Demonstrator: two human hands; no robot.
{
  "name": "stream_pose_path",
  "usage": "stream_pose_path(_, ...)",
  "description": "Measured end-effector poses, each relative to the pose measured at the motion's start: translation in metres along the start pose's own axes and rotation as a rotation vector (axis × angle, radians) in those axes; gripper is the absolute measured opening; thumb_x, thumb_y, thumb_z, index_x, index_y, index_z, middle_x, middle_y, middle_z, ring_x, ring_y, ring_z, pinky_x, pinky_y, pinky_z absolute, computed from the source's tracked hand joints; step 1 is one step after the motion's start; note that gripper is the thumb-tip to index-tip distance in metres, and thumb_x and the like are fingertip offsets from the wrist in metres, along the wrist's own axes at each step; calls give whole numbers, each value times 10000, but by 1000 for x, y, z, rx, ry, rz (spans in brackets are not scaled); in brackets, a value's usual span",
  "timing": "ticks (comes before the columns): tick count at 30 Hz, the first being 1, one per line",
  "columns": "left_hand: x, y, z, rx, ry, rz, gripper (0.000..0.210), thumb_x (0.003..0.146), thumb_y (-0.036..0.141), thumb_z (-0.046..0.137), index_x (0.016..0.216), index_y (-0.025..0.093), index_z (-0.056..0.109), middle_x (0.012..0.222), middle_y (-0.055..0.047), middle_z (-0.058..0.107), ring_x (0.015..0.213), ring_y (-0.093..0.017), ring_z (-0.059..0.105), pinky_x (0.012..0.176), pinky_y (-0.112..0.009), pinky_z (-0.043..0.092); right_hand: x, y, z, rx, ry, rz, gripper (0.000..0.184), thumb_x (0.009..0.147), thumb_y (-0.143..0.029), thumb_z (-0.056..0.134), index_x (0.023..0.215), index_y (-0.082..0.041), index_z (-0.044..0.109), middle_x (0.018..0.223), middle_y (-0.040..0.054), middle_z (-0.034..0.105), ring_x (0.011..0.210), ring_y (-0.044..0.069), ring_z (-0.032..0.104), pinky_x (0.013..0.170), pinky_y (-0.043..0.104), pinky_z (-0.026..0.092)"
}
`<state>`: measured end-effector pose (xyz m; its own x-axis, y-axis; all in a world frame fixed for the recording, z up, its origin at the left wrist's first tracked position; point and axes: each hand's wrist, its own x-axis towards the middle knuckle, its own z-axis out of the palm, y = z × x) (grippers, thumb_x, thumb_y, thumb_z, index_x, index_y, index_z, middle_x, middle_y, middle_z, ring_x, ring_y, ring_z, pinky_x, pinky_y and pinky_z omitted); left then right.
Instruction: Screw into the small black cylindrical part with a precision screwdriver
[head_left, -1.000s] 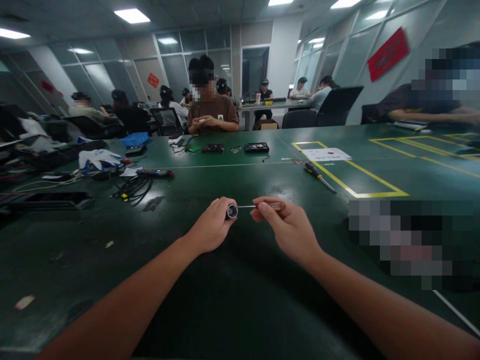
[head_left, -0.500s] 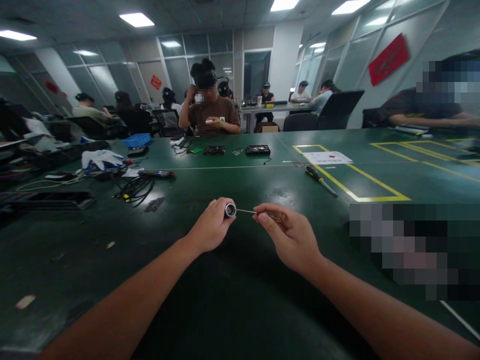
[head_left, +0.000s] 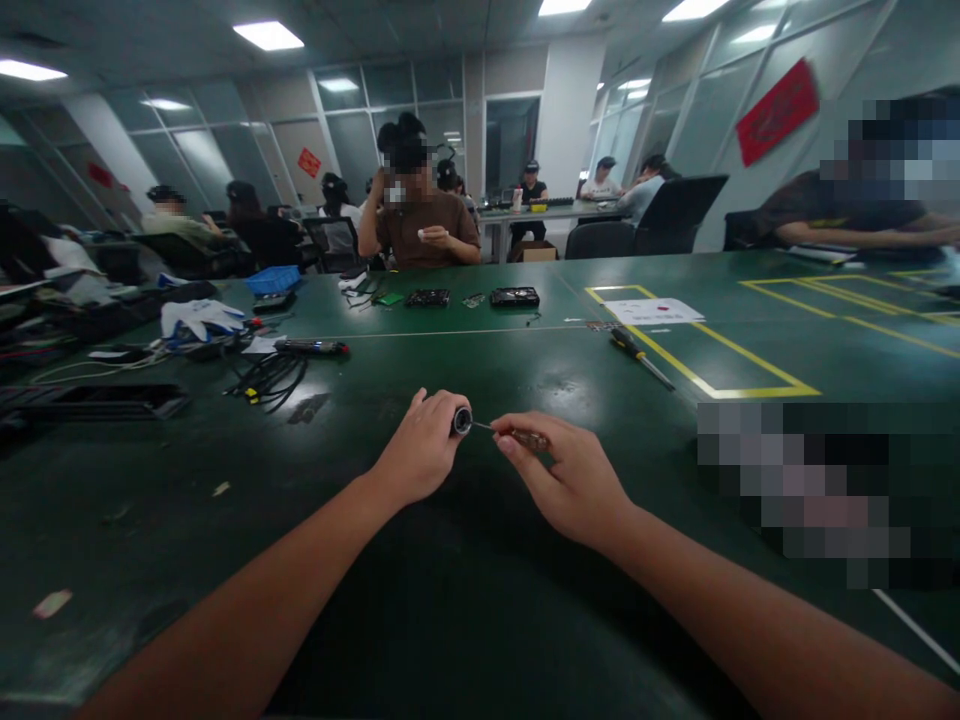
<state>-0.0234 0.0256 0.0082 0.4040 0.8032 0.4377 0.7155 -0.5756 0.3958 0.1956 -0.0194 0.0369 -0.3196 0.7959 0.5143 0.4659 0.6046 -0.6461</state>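
In the middle of the head view, my left hand (head_left: 420, 450) is wrapped around a dark cylindrical part (head_left: 462, 421) with a silvery ring at its open end. That end faces toward me and a little to the right; the rest is hidden by my fingers. Held in my right hand (head_left: 574, 475) is a screwdriver (head_left: 531, 439) with a brownish see-through handle and a thin metal shaft. Its shaft points left, with the tip at or inside the ringed end; I cannot tell how deep. Both hands are above the green table (head_left: 480, 600).
To the right lies a yellow-and-black screwdriver (head_left: 637, 352) near a paper sheet (head_left: 652, 311). Black cables (head_left: 270, 382), a pen-like tool (head_left: 311, 347), gloves (head_left: 199, 320) and a blue basket (head_left: 273, 281) sit left. Black drive-like units (head_left: 514, 297) lie ahead, before a seated person (head_left: 424, 215).
My right hand has moved left with the screwdriver, so less of the shaft shows. The cylindrical part has turned slightly in my left hand. The person opposite has shifted a hand slightly.
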Motion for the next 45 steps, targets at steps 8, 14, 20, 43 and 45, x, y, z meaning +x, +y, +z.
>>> stream_pose_path(8, 0, 1, -1, -180, -36, -89, 145, 969, 176, 535, 1109, 212, 543, 1068, -50, 611, 995, -231, 576, 882, -399, 464, 6, 12, 5, 532, 153, 291, 284, 924, -418, 683, 1055, -173, 739, 860, 61, 774, 808, 198, 741, 798, 372, 608)
stream_pose_path(14, -1, 3, -1, -179, -10, -78, 160, 952, 162, 546, 1104, 211, 547, 1067, -51, 609, 990, -227, 570, 880, -387, 461, 1, 9, 6, 542, 123, 240, 266, 940, -424, 682, 1071, -201, 741, 888, 50, 778, 845, 196, 745, 823, 366, 603)
stream_pose_path(20, 0, 0, 1, -173, -20, -67, 153, 940, 146, 547, 1079, 208, 546, 1046, -48, 600, 976, -227, 559, 881, -388, 455, 1, 10, 7, 412, 36, 209, 244, 973, -382, 625, 1099, -199, 726, 883, 49, 776, 840, 204, 745, 786, 355, 589)
stream_pose_path(43, -2, 0, 3, -202, -42, -84, 130, 960, 170, 529, 1083, 212, 537, 1032, -40, 587, 978, -227, 535, 943, -425, 417, 0, 9, 6, 354, 5, 165, 189, 969, -348, 641, 1078, -234, 745, 940, 45, 785, 866, 205, 738, 821, 371, 573)
stream_pose_path(45, -1, 1, 3, -218, -57, -84, 117, 970, 174, 511, 1079, 211, 535, 1026, -39, 585, 975, -227, 534, 960, -437, 408, -2, 2, 2, 127, -60, 20, 161, 978, -286, 612, 1054, -235, 745, 972, 44, 775, 872, 201, 733, 806, 356, 557)
